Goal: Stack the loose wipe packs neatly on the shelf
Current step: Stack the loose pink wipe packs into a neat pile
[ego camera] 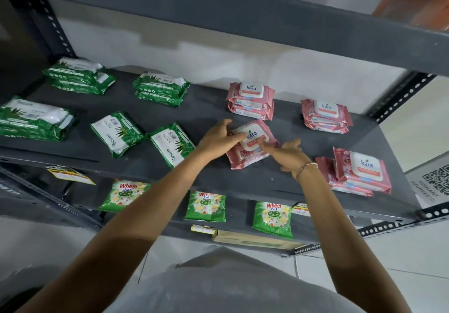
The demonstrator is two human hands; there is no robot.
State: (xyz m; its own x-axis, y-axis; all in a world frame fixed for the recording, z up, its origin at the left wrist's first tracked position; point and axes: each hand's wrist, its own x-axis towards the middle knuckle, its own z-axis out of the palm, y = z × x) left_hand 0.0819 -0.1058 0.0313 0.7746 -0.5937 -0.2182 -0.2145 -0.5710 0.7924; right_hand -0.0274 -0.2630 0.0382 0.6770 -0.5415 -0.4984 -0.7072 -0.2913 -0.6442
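A: How do the hands stand?

B: Both arms reach up from the bottom of the frame to the middle of the grey shelf (170, 108). The left hand (218, 140) lies on the left end of a loose pink pack (250, 142), its fingers (237, 138) bent over the white lid. The right hand (289, 154) is at the pack's lower right corner — its fingers (266, 146) press on the lid edge. So both hands grasp this one pack, which lies tilted on the shelf.

A: And the room around it?

B: Above it stands a pink stack (251, 101), a second stack (325, 116) to the upper right, a third stack (359, 171) at the right near the front edge. Left of centre lie two loose green packs — one (117, 133) beside the other (171, 144), both slanted. Three green stacks sit at the left: back corner (77, 76), front left (34, 118) and middle back (161, 88). Bare shelf shows between the pink stacks and before the held pack.
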